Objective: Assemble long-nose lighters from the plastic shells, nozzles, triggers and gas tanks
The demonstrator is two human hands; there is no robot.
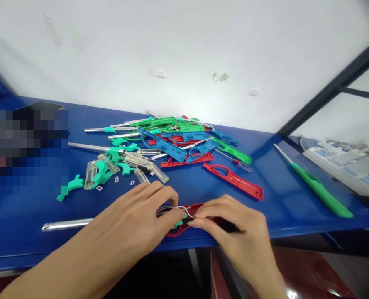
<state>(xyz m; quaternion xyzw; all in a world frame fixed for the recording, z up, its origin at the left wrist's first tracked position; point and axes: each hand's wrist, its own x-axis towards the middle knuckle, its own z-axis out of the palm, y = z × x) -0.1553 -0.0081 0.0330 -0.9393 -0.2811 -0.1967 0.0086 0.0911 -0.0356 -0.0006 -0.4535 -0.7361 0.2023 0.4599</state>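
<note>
Inside red shell [196,207], part-filled but uncapped: pinching black piece [188,221] with right hand [248,226]; cannot tell grip of left hand [143,211].

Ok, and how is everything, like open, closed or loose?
Left hand: bent over red shell
Right hand: pinching small black part
Red shell: open, parts inside
Separate red shell: open, lying apart
Green lighter: looks closed
Turquoise parts: scattered
Clear tanks: lying down, fullness unclear
White wire: curved

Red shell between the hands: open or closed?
Open: the red shell shows white wire and a teal part exposed, no second half covering them.
</note>
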